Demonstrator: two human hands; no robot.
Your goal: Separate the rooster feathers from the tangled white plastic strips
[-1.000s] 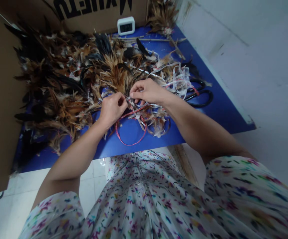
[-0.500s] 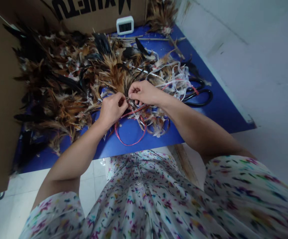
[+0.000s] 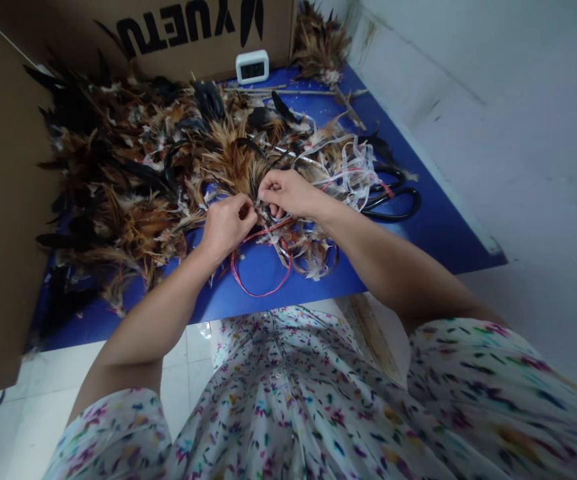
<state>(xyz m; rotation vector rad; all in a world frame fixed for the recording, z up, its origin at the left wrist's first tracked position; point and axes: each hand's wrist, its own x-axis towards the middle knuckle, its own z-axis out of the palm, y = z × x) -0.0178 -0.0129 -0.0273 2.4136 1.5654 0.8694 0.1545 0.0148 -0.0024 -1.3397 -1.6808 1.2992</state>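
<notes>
Both hands meet at the lower end of a brown feather bundle [image 3: 236, 160], whose tips fan away from me over the blue table. My left hand [image 3: 226, 223] is closed in a pinch at the bundle's base. Close beside it, my right hand [image 3: 291, 192] also pinches there, thumb against index finger. The exact spot between the fingertips is too small to make out. A red string [image 3: 262, 295] runs from beneath the hands and loops toward the table's front edge. Small loose feathers [image 3: 313, 263] lie under and right of my right hand.
A large heap of brown and black feathers [image 3: 133, 223] covers the table's left. Black-handled scissors [image 3: 393, 217] and tangled white ribbon [image 3: 356, 173] lie right. Behind are a white digital clock [image 3: 252, 67], a cardboard box [image 3: 188, 60] and another feather bunch [image 3: 321, 47]. A wall borders the right.
The whole view has shifted slightly, so the table sits a little lower in the picture. Both hands keep nearly the same pinch at the bundle's base.
</notes>
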